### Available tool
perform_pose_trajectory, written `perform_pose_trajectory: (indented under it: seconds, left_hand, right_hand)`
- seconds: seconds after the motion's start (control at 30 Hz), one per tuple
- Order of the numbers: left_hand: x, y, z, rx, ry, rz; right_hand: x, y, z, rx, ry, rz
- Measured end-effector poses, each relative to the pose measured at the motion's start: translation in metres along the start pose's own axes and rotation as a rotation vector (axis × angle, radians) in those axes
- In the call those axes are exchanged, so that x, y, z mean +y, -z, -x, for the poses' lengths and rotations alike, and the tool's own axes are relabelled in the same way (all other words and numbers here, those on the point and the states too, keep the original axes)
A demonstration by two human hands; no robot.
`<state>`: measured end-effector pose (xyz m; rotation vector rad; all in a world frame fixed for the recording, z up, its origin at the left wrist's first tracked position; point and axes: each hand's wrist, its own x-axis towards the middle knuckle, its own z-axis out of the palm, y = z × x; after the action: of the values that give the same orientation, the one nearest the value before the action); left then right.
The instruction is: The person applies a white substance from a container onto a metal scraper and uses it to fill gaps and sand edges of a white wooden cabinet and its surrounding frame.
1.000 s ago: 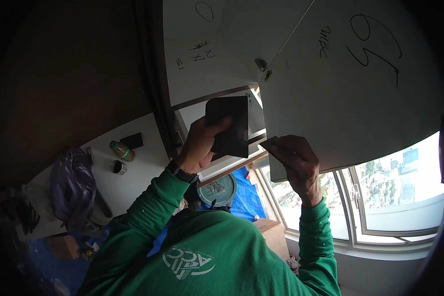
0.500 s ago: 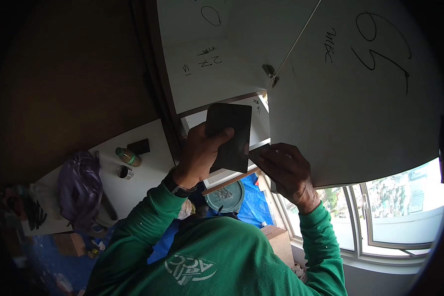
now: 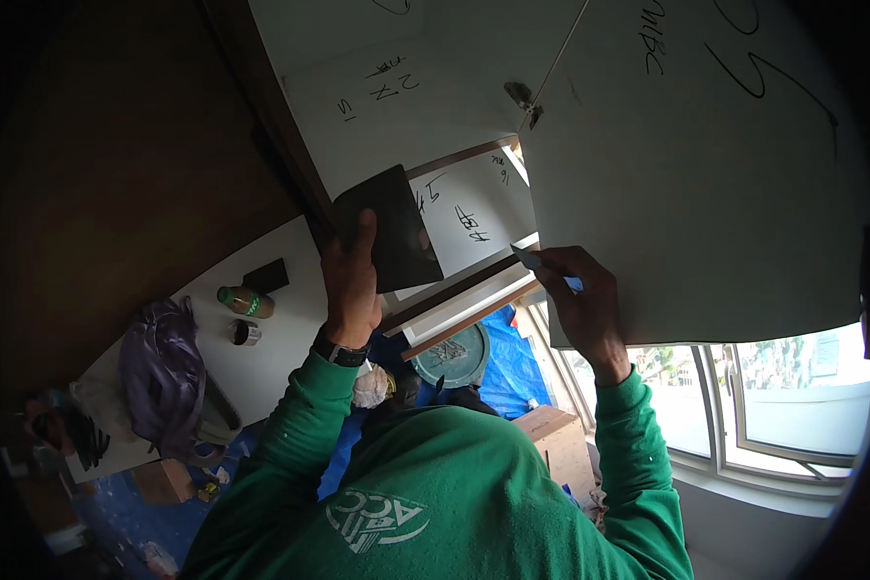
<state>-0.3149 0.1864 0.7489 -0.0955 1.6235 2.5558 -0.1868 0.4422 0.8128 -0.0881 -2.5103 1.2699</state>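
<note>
Dark rectangular plate [image 3: 401,237]: in my left hand [image 3: 350,280], before a white panel [image 3: 488,198]; grip closed, thumb along its face.
Right hand [image 3: 587,302]: thumb and fingertips pinching a small thin flat piece [image 3: 526,257], apart from the plate.
Counter [image 3: 273,365], to my left: green-capped bottle [image 3: 246,301], small can [image 3: 245,333], purple bundle [image 3: 159,377].

Covered fingers and cropped edges

Behind the dark sheet [image 3: 389,246], most fingers of the left hand [image 3: 351,282] are hidden. The right hand [image 3: 586,295] covers part of a small thin piece [image 3: 525,255], too small to identify. The top edge cuts off the white door [image 3: 686,203]; the bottom edge crops the green shirt [image 3: 474,512], which hides part of a box [image 3: 557,435]. Glare washes out the view through the window [image 3: 793,411]
</note>
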Motion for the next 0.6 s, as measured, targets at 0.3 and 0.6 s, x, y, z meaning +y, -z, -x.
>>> perform_pose_trajectory:
  seconds: [0.3, 0.6]
  left_hand:
    - [-0.077, 0.032, 0.038, -0.075, 0.315, 0.136]
    - [-0.041, 0.042, 0.027, 0.068, 0.148, 0.190]
  right_hand:
    - [0.090, -0.061, -0.066, 0.270, -0.598, -0.802]
    - [0.082, -0.099, -0.068, -0.059, -0.409, -0.873]
